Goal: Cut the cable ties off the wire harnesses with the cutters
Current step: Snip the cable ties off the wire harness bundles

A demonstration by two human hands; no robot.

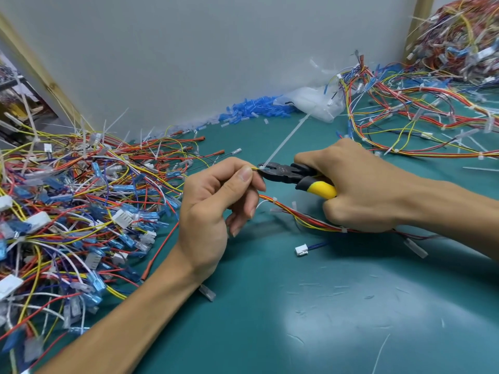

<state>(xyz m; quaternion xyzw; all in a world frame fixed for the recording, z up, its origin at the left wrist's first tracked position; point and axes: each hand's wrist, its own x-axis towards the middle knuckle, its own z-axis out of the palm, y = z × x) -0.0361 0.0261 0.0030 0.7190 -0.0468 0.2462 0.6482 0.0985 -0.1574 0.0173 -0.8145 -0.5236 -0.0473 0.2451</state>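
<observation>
Pinching yellow wires [254, 168] beside the white plastic cable tie [283, 143], the left hand [213, 209] risks a nick from the yellow-handled black cutters [286, 175] the right hand [359, 184] grips.

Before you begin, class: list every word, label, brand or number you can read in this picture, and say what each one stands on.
No text here is clear enough to quote.
Cutters, held by the right hand: small pale marks on the black head, too blurred to read.
Harness, pinched by the left hand: no label shows.
White connector: no lettering shows.
</observation>
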